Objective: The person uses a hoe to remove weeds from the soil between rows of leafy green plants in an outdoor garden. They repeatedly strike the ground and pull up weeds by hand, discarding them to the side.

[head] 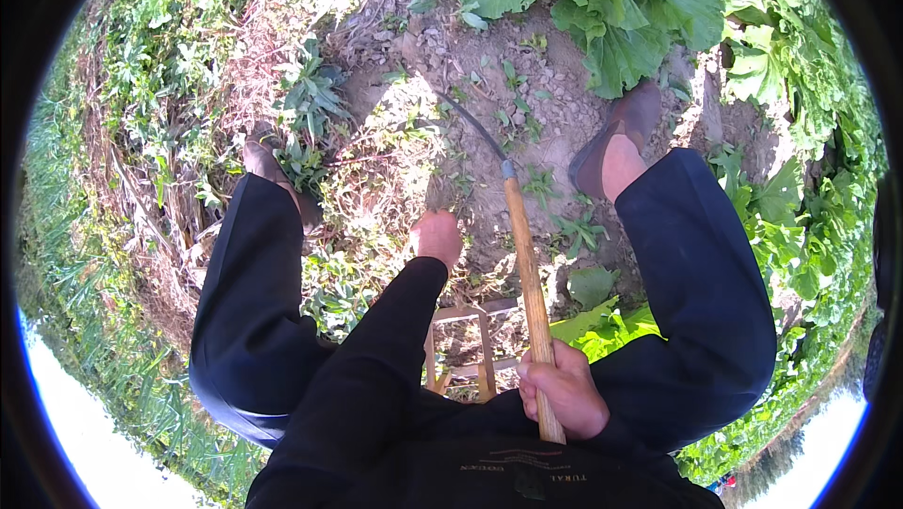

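My right hand (564, 390) is closed round the lower part of the wooden handle of a sickle (529, 262). Its thin curved metal blade reaches forward over bare soil, the tip near some small weeds. Low over the ground, left of the handle, is my left hand (436, 237), its fingers bent downward beside a patch of pulled or dry weeds (381, 184); whether it grips anything is hidden. Small green weeds (540, 188) grow in the soil right of the blade.
Large leafy green plants (628, 1) stand ahead and to the right. My shoes (621, 131) are planted on both sides of the soil. A low wooden stool frame (483, 347) is beneath me. Dense weeds (141, 85) cover the left.
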The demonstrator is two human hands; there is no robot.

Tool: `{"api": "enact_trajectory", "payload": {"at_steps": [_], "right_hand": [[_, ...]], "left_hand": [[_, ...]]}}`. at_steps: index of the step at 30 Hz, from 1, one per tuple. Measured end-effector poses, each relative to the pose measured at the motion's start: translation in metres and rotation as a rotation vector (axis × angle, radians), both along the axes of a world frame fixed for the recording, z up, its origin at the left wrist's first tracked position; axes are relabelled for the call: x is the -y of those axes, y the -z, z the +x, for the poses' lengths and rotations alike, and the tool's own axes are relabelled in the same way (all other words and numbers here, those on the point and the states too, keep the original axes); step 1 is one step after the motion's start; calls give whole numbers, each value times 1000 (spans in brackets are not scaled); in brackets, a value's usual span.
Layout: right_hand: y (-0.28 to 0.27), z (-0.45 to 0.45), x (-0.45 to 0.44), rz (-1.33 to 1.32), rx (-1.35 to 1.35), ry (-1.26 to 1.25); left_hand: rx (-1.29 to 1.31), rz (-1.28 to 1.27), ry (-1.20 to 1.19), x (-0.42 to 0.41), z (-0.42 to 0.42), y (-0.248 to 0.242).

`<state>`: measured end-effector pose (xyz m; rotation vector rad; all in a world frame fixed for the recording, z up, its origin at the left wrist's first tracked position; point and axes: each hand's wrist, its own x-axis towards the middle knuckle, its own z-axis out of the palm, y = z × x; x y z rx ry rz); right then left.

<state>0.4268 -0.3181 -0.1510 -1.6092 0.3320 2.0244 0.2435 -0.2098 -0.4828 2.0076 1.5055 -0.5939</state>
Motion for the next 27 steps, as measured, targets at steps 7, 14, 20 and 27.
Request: {"api": "enact_trajectory", "payload": {"at_steps": [7, 14, 20, 27], "right_hand": [[-1, -1, -4, -1, 0, -5], [-3, -1, -2, 3, -14, -18], [-4, -1, 1, 41, -2, 1], [-4, -1, 2, 43, -13, -7]], "left_hand": [[170, -97, -213, 4, -15, 11], [114, -465, -118, -7, -34, 12], [5, -987, 163, -7, -46, -17], [179, -163, -212, -2, -30, -11]]}}
